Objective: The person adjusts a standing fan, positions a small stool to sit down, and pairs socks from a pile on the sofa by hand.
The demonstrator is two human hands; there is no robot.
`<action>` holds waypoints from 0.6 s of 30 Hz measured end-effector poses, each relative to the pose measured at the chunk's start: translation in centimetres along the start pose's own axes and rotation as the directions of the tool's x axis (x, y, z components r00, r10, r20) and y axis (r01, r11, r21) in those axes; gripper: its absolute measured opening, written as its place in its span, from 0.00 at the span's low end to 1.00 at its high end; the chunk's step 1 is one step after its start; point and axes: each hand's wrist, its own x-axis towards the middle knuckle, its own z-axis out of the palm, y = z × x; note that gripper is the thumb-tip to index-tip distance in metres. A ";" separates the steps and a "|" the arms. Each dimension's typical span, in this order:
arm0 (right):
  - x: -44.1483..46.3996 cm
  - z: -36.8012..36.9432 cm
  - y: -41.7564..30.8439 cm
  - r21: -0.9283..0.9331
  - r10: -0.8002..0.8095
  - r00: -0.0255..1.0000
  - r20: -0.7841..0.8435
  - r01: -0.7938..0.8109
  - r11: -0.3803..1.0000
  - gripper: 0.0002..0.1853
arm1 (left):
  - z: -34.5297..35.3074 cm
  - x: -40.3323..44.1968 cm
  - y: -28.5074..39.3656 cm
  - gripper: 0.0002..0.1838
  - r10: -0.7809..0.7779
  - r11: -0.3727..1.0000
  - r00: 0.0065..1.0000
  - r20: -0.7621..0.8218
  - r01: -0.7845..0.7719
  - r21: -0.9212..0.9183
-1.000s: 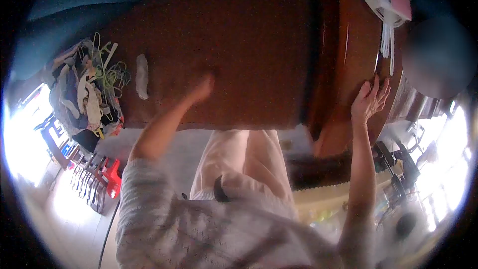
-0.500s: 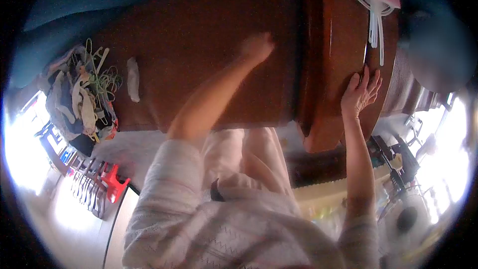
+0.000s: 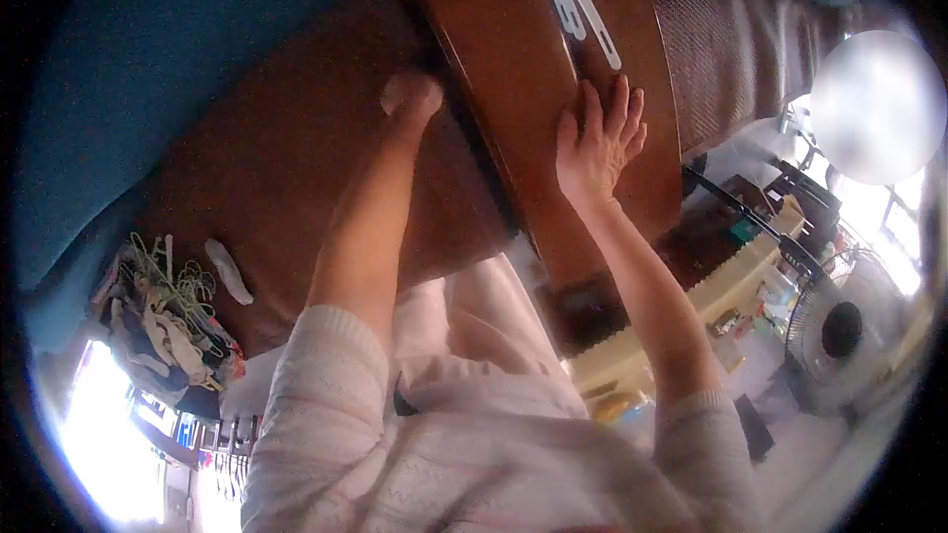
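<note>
My left hand is closed into a rounded, blurred fist over the brown seat surface, close to the edge of the wooden table. Nothing shows in it, though its fingers are partly hidden. My right hand lies palm down on the tabletop with its fingers spread. Just beyond its fingertips are the white handles of plastic hand fans, overlapping one another and cut off by the top of the view. No object is held by the right hand.
A pile of clothes and hangers lies at the left end of the seat, beside a small whitish bundle. Blue fabric runs along the far side. A standing fan and a cream-edged shelf are at the right.
The view has turned, so the table and fans appear further left and tilted. My right hand stays flat near the fan handles. My left fist now appears nearer the table edge.
</note>
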 end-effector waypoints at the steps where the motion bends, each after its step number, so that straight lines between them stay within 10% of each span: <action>1: 0.0 0.0 0.0 0.014 0.006 1.000 0.004 -0.006 1.000 0.24 | -1.9 -1.0 0.3 0.17 -0.118 0.992 0.991 0.069 0.120 -0.035; 9: 0.4 -0.3 1.5 0.364 0.036 0.997 -0.071 -0.008 0.931 0.21 | -3.7 -1.7 -2.7 0.23 0.219 0.972 0.972 0.085 -0.210 -0.103; 10: 1.0 1.0 2.2 0.742 0.138 0.969 -0.204 0.061 0.668 0.18 | -3.7 -2.9 -3.3 0.23 0.222 0.961 0.972 0.074 -0.205 -0.187; 15: 7.8 -1.3 -2.5 0.984 0.326 0.945 -0.029 -0.030 0.176 0.24 | 1.3 -7.9 -7.4 0.24 0.248 0.858 0.966 -0.079 -0.257 -0.445; 18: 10.0 -0.6 -4.6 0.965 0.321 0.942 -0.093 0.007 0.262 0.27 | 4.9 -11.3 -9.7 0.18 0.224 0.767 0.970 0.098 -0.114 -0.632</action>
